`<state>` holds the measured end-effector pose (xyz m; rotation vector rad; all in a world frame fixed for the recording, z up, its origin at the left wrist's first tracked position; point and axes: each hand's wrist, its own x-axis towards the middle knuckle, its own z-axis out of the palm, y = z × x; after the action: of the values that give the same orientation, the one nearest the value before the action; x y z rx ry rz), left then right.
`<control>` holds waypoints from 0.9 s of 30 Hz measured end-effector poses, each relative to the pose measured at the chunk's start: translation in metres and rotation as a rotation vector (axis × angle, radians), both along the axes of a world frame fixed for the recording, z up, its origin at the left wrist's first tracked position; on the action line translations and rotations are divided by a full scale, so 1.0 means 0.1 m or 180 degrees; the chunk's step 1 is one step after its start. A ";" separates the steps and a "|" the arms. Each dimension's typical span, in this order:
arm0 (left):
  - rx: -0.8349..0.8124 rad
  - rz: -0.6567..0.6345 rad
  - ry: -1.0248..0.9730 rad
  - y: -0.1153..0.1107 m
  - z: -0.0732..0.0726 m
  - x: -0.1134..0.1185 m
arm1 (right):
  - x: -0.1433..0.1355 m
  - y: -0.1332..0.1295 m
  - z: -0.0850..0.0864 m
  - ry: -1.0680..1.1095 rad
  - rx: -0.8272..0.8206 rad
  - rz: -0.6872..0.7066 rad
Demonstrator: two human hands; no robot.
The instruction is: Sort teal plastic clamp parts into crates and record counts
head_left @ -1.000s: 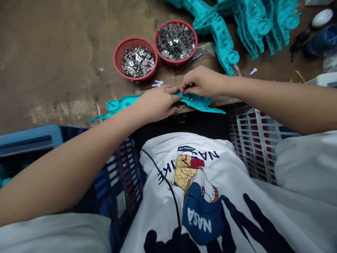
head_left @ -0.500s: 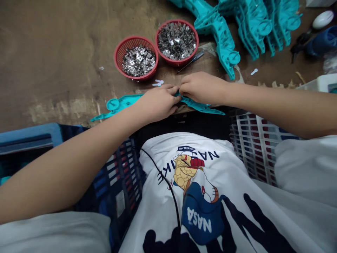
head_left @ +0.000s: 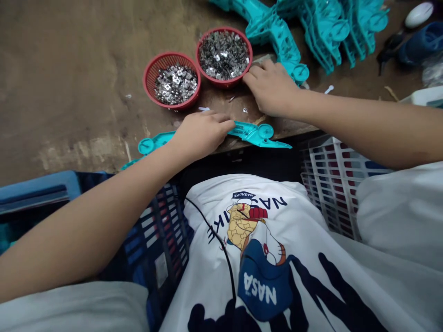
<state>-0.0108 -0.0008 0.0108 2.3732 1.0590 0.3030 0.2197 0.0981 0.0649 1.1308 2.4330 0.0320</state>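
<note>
Lying flat along the near edge of the worktop (head_left: 69, 69), the teal plastic part (head_left: 254, 133) is a long, thin moulding with a round boss near each end and a pointed tip that overhangs the edge. It looks light and fairly stiff, though so slender that it would likely flex if lifted by one tip; the middle, or one of the round bosses, seems the safest place to take hold. Its surface looks smooth and could slide on the worn wood unless pinned.

The left hand (head_left: 200, 133) presses down on the middle of the part, fingers curled over it, its grip closed on the plastic. The right hand (head_left: 272, 87) is apart from the part, farther up the worktop, fingers bent down beside the right red basket (head_left: 224, 56); whether that grip pinches anything I cannot tell.

The right red basket is heaped with small dull-grey metal clips. The left red basket (head_left: 171, 79), touching it, holds a shallower layer of brighter silver pieces. Both are tiny, loose and easily scattered, and one stray piece lies on the wood between the hands.

Beyond, a stack of teal parts (head_left: 321, 27) stands on edge. A blue crate (head_left: 38, 189) sits below at left, a white crate (head_left: 332, 175) at right.
</note>
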 end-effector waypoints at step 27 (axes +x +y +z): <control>-0.0005 0.0193 -0.0009 -0.02 -0.17 0.08 | -0.35 -0.41 0.37 -0.0260 -0.0903 0.0076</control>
<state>-0.0030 -0.0025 -0.0067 2.3417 1.1311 0.3269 0.1844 0.0574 0.1022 0.9542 2.2900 -0.2467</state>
